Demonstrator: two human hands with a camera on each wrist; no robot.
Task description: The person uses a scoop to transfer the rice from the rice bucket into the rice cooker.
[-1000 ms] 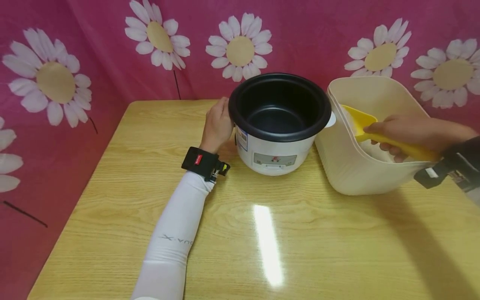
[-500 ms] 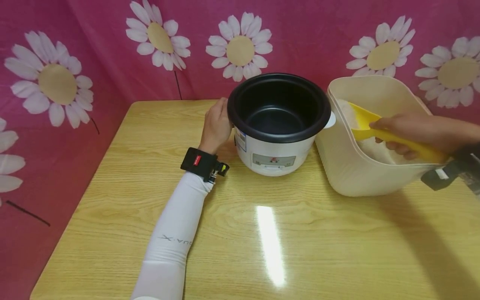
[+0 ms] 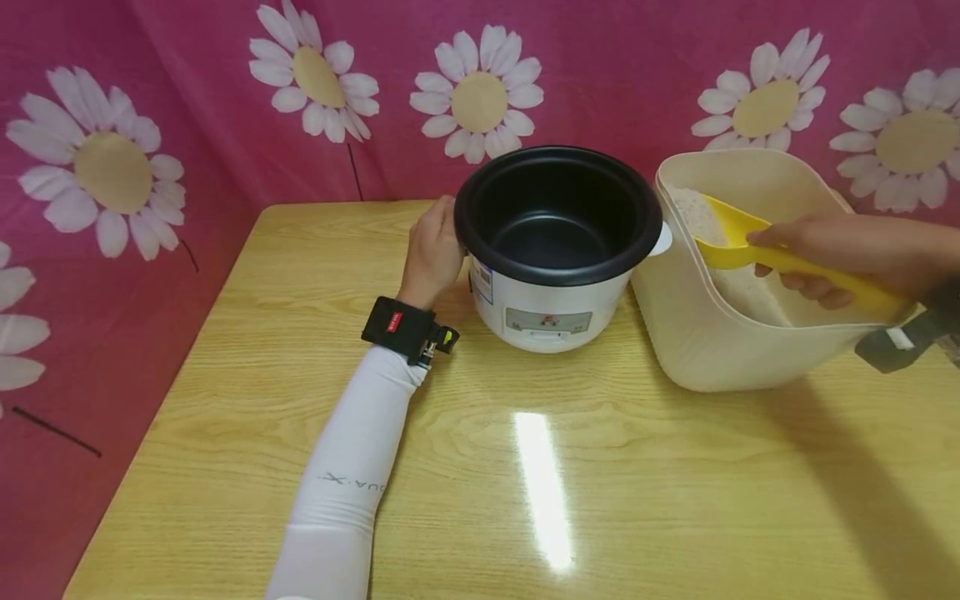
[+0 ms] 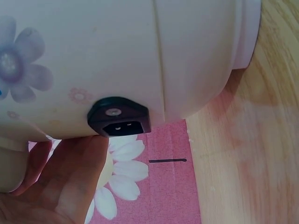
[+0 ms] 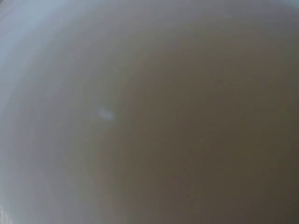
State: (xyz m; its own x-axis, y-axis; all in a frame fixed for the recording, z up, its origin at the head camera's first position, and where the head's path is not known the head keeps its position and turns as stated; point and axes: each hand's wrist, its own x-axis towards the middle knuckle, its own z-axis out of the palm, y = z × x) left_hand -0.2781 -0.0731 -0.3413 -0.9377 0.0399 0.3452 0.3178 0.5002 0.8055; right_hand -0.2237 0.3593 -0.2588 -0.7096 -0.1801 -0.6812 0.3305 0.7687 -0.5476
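Observation:
My left hand (image 3: 432,254) grips the left side of a white rice cooker (image 3: 491,304) by its handle. In the left wrist view that hand (image 4: 70,182) lies beside the cooker's black power socket (image 4: 119,119). The cooker's lid is off, and its black inside shows bare. My right hand (image 3: 840,250) holds a yellow scoop (image 3: 731,221) by the handle. White rice grains (image 3: 692,210) lie in and against the scoop, inside a cream rice bin (image 3: 693,333). More rice covers the bin's bottom. The right wrist view is only a blurred pale surface.
Both containers stand on a wooden table (image 3: 465,500), the bin close against the cooker's right side. A pink cloth (image 3: 600,75) with white flowers hangs behind and along the left. The bin's front wall rises below the right wrist.
The right hand and scoop have moved slightly up and to the right inside the bin, and more rice shows by the scoop. The left hand and cooker have barely moved.

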